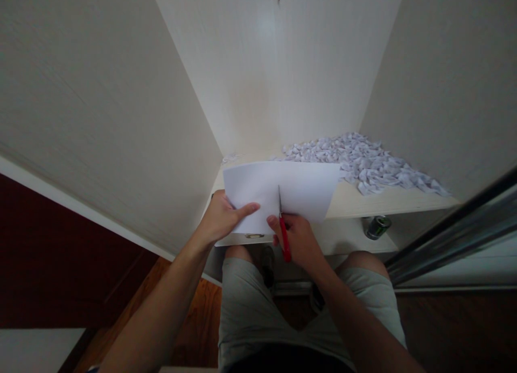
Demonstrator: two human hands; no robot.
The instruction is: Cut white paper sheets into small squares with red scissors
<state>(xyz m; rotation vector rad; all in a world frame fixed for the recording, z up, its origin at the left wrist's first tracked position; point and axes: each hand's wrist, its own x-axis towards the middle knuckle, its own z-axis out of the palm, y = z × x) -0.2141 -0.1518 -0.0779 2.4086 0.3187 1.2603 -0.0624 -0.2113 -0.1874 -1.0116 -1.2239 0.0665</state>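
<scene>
A white sheet of paper (254, 181) is held out over the front of a pale shelf. My left hand (224, 216) grips its left side, thumb lying on top and the fingers hidden underneath. In my right hand (297, 238) are red-handled scissors (285, 238), their blades pointing away from me along the middle of the sheet. A slit runs from the sheet's near edge up to the blades. Whether the blades are fully closed cannot be made out.
A heap of white paper scraps (371, 160) covers the right and back of the shelf (347, 200). A dark can (377, 227) with a green mark stands on the lower level. Cupboard walls rise on both sides, and a metal-edged sliding door (456, 233) is at right.
</scene>
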